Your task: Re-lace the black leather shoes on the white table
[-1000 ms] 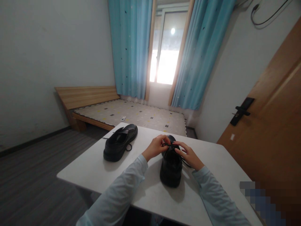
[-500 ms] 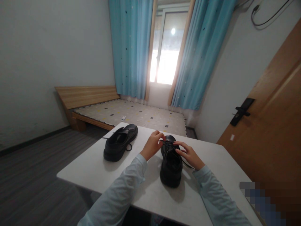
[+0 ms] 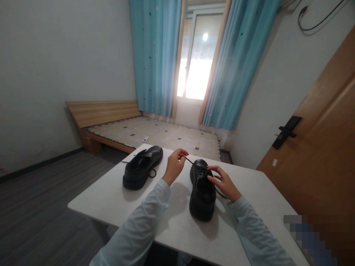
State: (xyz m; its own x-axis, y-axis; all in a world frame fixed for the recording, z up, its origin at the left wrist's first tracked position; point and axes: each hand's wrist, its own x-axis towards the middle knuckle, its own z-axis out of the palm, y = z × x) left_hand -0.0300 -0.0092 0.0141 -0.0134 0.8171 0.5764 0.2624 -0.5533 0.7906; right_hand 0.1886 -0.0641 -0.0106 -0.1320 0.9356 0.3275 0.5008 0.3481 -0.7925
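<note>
A black lace-up shoe [image 3: 202, 201] stands on the white table [image 3: 111, 201], its toe pointing away from me. To its left, my left hand [image 3: 175, 164] pinches a black shoelace [image 3: 190, 161], stretched tight from the fingertips down to the shoe's front. My right hand [image 3: 223, 181] is at the shoe's right side, thumb and fingers bent around the lace by the eyelets. Exactly what sits between those fingertips is partly hidden. Another lace end trails below the right hand. A second black shoe [image 3: 137, 173] rests farther left, its laces loose.
Beyond the table is a bed [image 3: 158, 133] with a small white remote-like object [image 3: 145, 139] on it. Blue curtains [image 3: 155, 59] flank a bright window [image 3: 199, 62]. A wooden door [image 3: 313, 155] with a black handle stands at right.
My left hand has moved up and left from the shoe, drawing the lace out taut. My right hand has stayed at the shoe's right side.
</note>
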